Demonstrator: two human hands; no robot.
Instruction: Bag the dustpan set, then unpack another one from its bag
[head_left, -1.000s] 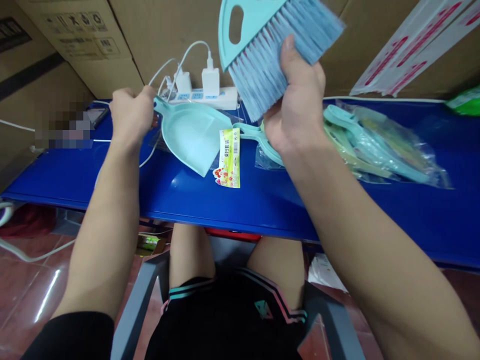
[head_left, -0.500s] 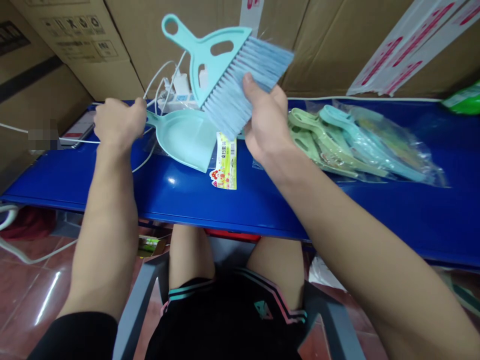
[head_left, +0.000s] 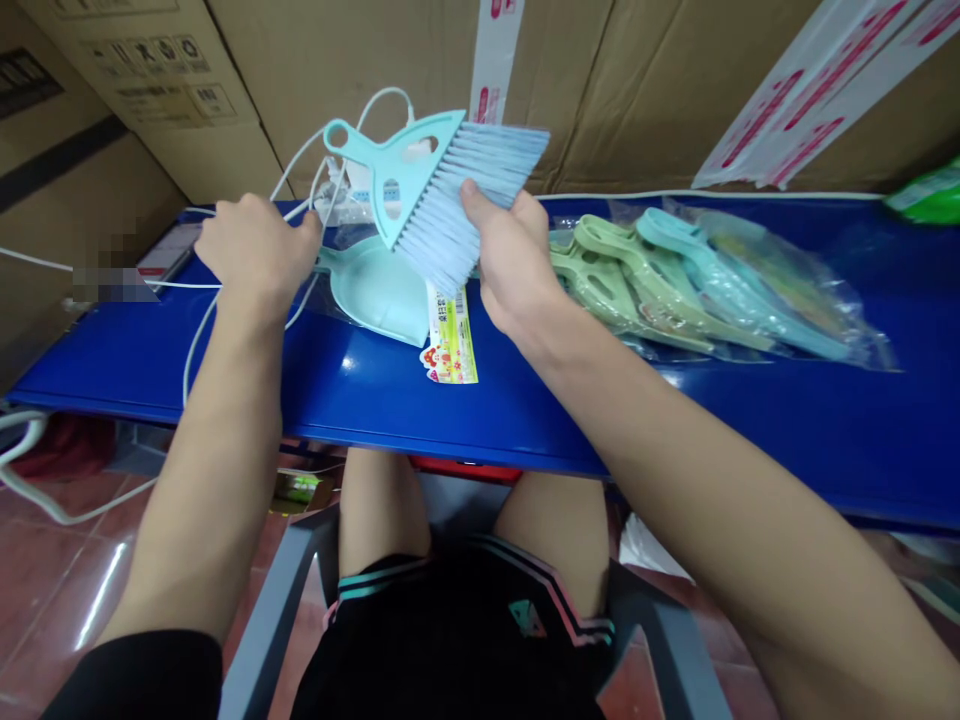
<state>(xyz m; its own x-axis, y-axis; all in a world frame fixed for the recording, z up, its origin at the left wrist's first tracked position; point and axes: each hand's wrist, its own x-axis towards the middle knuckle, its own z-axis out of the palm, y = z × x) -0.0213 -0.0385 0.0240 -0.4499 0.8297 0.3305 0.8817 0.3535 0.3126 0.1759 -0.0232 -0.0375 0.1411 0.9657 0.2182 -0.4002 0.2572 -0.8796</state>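
My right hand [head_left: 510,250] grips the bristles of a light-blue hand brush [head_left: 412,170], its fingers behind the bristles and the thumb in front. The brush is raised and tilted, with its looped handle to the upper left. Below it a matching dustpan [head_left: 382,290] lies on the blue table [head_left: 375,400], partly covered by the bristles. A yellow printed label card [head_left: 454,345] shows beside the dustpan. My left hand [head_left: 259,245] is closed at the white cables [head_left: 300,160], near the dustpan's handle; its fingertips are hidden, but a cable seems to run through it.
Bagged green and blue brush sets [head_left: 675,280] lie on the right. A white power strip [head_left: 360,205] stands behind the dustpan. Cardboard boxes [head_left: 600,90] line the back. A phone-like device [head_left: 169,255] is at the left, and a green packet [head_left: 930,190] at the far right.
The brush and my right hand have come down and a little left. My left hand has shifted right; the cables have moved with it, and one now hangs toward the table's front edge.
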